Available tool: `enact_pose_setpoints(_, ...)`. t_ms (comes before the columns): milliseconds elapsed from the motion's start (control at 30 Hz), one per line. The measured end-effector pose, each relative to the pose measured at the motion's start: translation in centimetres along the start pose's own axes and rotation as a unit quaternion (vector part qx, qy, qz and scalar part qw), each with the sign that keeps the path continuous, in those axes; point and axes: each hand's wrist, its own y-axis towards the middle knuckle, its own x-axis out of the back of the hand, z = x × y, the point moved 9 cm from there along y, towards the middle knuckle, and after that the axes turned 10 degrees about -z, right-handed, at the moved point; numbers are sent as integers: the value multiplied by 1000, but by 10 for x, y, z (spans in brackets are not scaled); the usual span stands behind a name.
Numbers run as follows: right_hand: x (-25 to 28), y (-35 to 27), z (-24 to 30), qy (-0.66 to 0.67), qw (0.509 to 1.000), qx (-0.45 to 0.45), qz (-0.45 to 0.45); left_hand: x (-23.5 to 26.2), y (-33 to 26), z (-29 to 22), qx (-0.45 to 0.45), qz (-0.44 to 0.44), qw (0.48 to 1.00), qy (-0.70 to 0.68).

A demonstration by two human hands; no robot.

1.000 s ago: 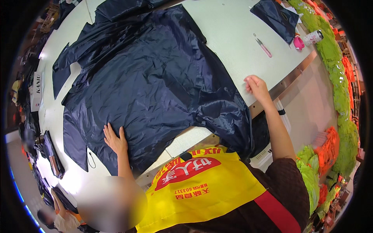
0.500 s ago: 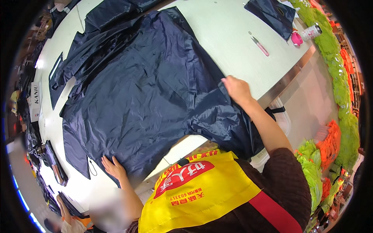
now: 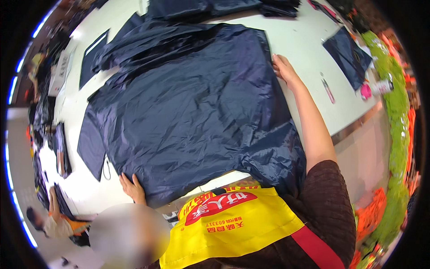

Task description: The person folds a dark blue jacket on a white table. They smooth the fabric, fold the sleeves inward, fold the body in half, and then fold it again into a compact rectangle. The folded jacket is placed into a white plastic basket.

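Broadly, navy fabric (image 3: 188, 107) covers a white table (image 3: 304, 49).

Long white cutting table (image 3: 309, 40) over a pale floor (image 3: 380, 152)

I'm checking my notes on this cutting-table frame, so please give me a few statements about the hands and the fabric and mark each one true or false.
1. The left hand lies flat on the near edge of the dark navy fabric. True.
2. The right hand holds a pair of scissors. False: it rests open on the fabric's right edge and holds nothing.
3. The fabric is rolled into a tight bundle. False: it is spread wide over the white table.
4. A smaller dark fabric piece lies apart on the table, to the right of the right hand. True.
5. The person wears a yellow apron. True.
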Motion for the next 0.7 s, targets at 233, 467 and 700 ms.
enact_pose_setpoints(233, -2, 29, 80, -183, 944, 269, -52, 13, -10, 9, 60, 26, 998, 11)
enact_pose_setpoints(467, -14, 11, 77, -550, 777, 283, -117, 11, 3, -16, 93, 73, 993, 25)
enact_pose_setpoints(700, -117, -128, 69, -488, 705, 515, 19, 0, 49, -154, -176, 74, 980, -62)
